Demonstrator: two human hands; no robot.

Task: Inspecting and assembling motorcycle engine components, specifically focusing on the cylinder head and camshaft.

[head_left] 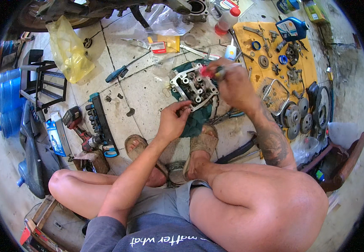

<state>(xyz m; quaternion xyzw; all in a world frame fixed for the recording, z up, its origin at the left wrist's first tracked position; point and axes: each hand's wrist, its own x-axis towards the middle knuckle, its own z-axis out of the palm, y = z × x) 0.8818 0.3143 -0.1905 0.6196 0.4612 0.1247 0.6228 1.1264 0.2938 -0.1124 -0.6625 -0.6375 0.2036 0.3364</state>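
A grey metal engine cylinder head (pixel 193 87) lies on a dark green cloth (pixel 199 119) on the tiled floor, in front of my sandalled feet. My right hand (pixel 232 84) is closed around a tool with a red handle (pixel 209 71), its tip at the top right of the cylinder head. My left hand (pixel 174 119) sits just below the cylinder head, its thumb and fingers pinched on a small part that is too small to identify.
A yellow board (pixel 306 61) at right holds gears, bearings and a blue oil bottle (pixel 292 28). A wire basket (pixel 273 95) and clutch discs (pixel 299 115) lie beside it. A socket rail (pixel 100 122), cordless drill (pixel 79 128), screwdriver (pixel 121 71) and yellow plastic bag (pixel 68 50) lie at left.
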